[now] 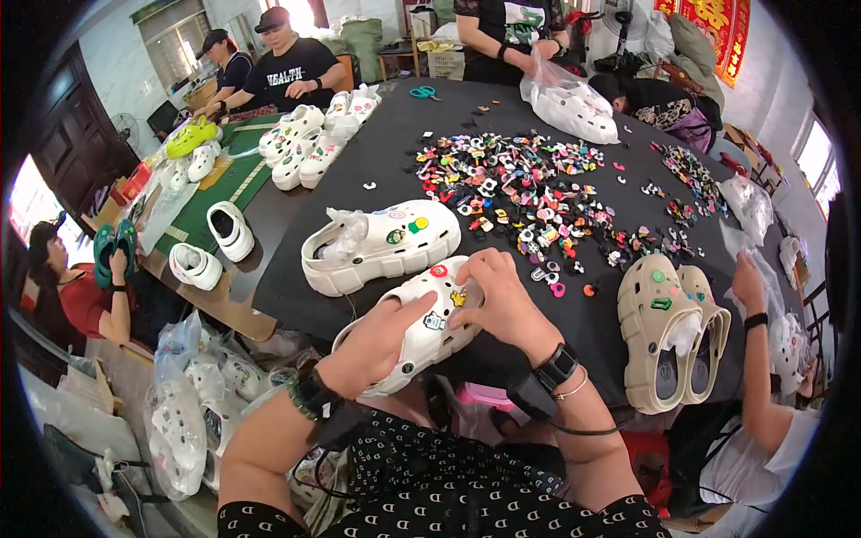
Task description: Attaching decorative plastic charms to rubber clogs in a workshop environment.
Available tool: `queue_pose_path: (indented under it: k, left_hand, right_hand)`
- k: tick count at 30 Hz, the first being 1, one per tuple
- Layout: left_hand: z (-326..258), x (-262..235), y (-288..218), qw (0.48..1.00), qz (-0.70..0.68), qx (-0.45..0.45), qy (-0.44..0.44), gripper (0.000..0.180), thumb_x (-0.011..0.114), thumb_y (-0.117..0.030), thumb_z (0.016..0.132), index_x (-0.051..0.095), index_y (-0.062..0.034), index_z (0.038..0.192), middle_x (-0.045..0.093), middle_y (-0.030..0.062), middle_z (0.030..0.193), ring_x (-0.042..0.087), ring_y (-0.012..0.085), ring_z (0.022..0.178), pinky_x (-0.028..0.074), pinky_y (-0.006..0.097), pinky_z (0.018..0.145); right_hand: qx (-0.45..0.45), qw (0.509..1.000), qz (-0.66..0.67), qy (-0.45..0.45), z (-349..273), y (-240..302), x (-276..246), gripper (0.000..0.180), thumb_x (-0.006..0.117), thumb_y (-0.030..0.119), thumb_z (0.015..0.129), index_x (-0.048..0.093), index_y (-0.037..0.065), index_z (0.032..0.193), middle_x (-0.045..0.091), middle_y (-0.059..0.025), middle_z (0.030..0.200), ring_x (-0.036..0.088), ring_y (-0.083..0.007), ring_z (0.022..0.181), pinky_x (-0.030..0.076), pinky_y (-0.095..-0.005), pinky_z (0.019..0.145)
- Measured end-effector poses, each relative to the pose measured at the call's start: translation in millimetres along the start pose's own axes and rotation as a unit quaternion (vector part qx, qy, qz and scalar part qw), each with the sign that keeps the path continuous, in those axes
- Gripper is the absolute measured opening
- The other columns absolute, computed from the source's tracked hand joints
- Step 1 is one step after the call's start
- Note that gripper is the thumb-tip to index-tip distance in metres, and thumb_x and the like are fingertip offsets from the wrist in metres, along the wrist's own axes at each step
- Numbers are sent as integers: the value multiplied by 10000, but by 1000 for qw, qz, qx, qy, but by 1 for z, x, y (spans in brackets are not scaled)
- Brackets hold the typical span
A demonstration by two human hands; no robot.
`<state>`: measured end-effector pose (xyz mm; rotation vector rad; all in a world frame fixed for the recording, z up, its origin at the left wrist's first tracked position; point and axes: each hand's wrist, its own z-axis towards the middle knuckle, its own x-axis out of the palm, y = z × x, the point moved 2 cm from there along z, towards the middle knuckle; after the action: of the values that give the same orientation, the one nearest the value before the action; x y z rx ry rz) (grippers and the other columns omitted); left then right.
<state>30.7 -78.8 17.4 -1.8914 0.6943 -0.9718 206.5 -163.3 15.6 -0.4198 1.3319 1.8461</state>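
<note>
My left hand (380, 342) is closed round the side of a white clog (405, 363), its thumb lying over the upper. At the toe, my right hand (504, 300) grips the same clog, fingers over the far side and thumb bent near the charms. On the upper sit a red round charm (439, 271), a yellow charm (459, 298) and a pale blue-and-white charm (435, 320). Just beyond it rests a matching white clog (381, 247), with several charms on its toe and clear plastic stuffed inside. My right fingers hide part of the toe.
Loose colourful charms (520, 184) spread over the black table (359, 170). Beige clogs (659, 332) stand to the right, beside a co-worker's arm (762, 377). More white clogs (309, 148) stand at the far left; bagged clogs (184, 421) lie low at left. Other people work around the table.
</note>
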Motion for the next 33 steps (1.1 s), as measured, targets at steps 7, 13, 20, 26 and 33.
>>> queue_pose_path:
  k: [7,13,20,26,33]
  left_hand:
    - [7,-1,6,996,-87,-5,-25,398,588,-122,953,507,24,1314,642,137,1183,673,238,998,561,389,844]
    - [7,0,10,995,-86,18,-49,400,595,-79,939,509,22,1316,636,132,1195,666,230,1014,556,374,849]
    - [5,3,14,993,-69,66,-67,372,601,-56,929,536,34,1284,653,120,1159,662,206,998,541,336,850]
    - [-5,7,11,978,-187,61,-74,383,557,-157,964,519,55,1281,651,167,1155,673,258,1015,562,377,850]
    - [0,-2,20,967,-215,87,-108,376,546,-148,967,513,95,1253,637,202,1172,675,294,1004,569,404,854]
  right_hand:
    - [13,1000,6,17,10,0,1,491,899,143,539,608,120,933,528,-62,1071,449,-307,1057,421,-397,923]
    - [21,999,28,-4,5,-1,4,423,882,124,562,627,120,899,542,-51,1060,459,-295,1044,424,-392,917]
    - [-1,1000,18,-15,2,1,1,420,868,137,606,633,118,953,546,-66,1099,461,-305,1078,422,-401,932]
    - [18,995,-30,-94,-4,-36,-42,278,804,160,739,646,30,928,626,-117,868,635,-255,814,508,-362,703]
    - [195,959,-203,-43,-38,-105,-69,322,839,159,660,615,16,843,632,-152,824,621,-342,808,497,-424,704]
